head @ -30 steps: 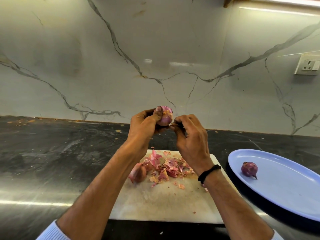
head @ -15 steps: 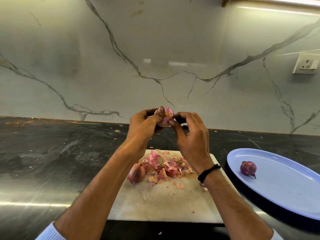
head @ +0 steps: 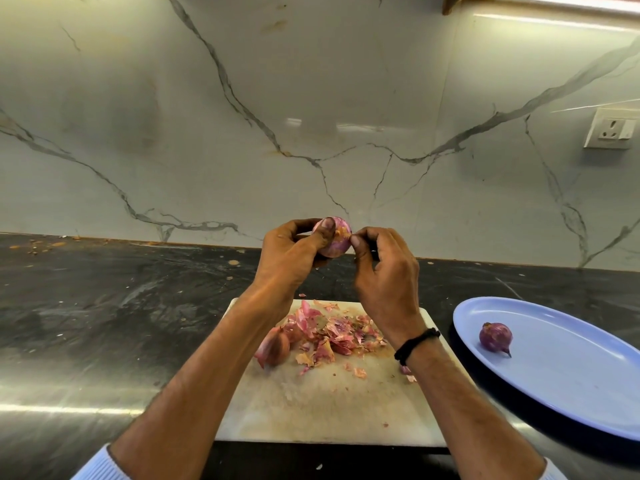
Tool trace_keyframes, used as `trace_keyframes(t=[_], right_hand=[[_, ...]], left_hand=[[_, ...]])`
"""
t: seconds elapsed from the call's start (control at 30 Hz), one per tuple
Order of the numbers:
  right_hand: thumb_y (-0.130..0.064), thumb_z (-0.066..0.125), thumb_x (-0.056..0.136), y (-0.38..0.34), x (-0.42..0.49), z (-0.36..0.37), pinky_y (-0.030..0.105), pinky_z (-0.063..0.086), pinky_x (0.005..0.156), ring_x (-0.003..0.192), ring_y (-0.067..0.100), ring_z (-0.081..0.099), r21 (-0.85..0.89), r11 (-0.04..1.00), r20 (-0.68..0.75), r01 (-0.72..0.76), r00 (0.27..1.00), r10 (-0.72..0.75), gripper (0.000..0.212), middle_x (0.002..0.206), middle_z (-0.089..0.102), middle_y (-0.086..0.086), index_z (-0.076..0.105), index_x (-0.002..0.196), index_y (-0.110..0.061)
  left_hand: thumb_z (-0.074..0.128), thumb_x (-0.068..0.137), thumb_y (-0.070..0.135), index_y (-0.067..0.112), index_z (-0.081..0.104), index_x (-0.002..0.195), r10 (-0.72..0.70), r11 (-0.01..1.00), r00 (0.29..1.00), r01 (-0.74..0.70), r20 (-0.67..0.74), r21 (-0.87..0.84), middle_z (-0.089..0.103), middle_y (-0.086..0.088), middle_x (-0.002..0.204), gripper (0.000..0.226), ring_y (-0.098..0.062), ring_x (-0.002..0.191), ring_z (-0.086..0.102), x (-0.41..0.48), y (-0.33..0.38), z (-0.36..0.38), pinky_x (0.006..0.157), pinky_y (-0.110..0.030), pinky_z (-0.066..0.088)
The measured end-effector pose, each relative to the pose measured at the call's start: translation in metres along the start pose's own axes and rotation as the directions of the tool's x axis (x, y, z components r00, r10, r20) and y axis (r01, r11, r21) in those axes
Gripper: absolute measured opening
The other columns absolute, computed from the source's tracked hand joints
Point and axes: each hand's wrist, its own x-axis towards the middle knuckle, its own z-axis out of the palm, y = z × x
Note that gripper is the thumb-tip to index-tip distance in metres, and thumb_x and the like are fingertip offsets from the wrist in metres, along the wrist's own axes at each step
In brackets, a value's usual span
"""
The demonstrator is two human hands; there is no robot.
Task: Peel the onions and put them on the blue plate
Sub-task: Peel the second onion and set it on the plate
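My left hand (head: 287,258) grips a small purple onion (head: 337,242) held up above the far edge of the white cutting board (head: 311,410). The thumb lies across the onion's top. My right hand (head: 384,275) pinches the skin at the onion's right side with thumb and forefinger. An unpeeled onion (head: 275,346) lies on the board next to a pile of pink peels (head: 332,332). One peeled onion (head: 495,337) sits on the blue plate (head: 571,386) at the right.
The board and plate rest on a dark stone counter (head: 104,323) backed by a marble wall. A wall socket (head: 611,128) is at the upper right. Small scraps lie along the counter's back edge.
Both hands have stayed raised at the onion. My right hand's fingertips shifted up its right side, and the onion has turned a little in my left hand.
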Motion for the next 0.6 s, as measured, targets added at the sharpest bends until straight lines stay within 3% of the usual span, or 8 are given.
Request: trace_keyframes(t=[0.17,0.3,0.43,0.6], right_hand=[[-0.007,0.064,0.095,0.0017,0.0024,-0.0023,0.006,0.041,0.071,0.079,0.014,0.058,0.036,0.998,-0.026,-0.057,0.998,0.058,0.004,0.089,0.063,0.005,0.065,0.096,-0.003],[-0.013,0.065,0.096,-0.0034,0.0024,-0.0047,0.015,0.052,0.081,0.095,0.012,0.062,0.1,0.993,0.002,-0.068,0.998,0.068,0.018,0.105,0.067,0.006,0.066,0.112,-0.004],[-0.014,0.068,0.093,-0.0059,0.0039,-0.0056,0.008,0.047,0.086,0.099,0.007,0.058,0.087,0.996,0.042,0.006,0.999,-0.01,0.024,0.109,0.064,0.004,0.065,0.115,-0.005],[0.001,0.072,0.087,-0.0033,0.0023,-0.003,0.021,0.054,0.088,0.105,0.017,0.058,0.079,0.994,0.15,0.079,0.985,-0.09,0.037,0.116,0.056,0.01,0.061,0.122,-0.005]], left_hand=[[0.068,0.089,0.031,0.015,0.067,0.116,-0.012,1.0,1.0,0.012,-0.022,0.003,0.074,-0.004,0.104,0.031,-0.015,0.093,0.073,0.0019,0.0,-0.0007,0.075,-0.023,0.059],[0.069,0.088,0.033,0.012,0.067,0.12,-0.007,1.0,1.0,0.008,-0.018,0.006,0.074,-0.005,0.106,0.038,-0.016,0.095,0.073,0.0012,-0.0003,-0.0009,0.078,-0.025,0.06],[0.069,0.081,0.041,0.011,0.069,0.118,-0.02,0.999,1.0,0.02,-0.01,-0.027,0.075,-0.008,0.106,0.048,-0.019,0.095,0.074,0.0009,0.0006,-0.0012,0.085,-0.032,0.06],[0.068,0.075,0.05,0.01,0.072,0.109,-0.055,0.998,0.998,0.054,-0.023,-0.033,0.077,-0.009,0.098,0.053,-0.025,0.096,0.074,0.0009,0.0039,-0.0033,0.089,-0.04,0.06]])
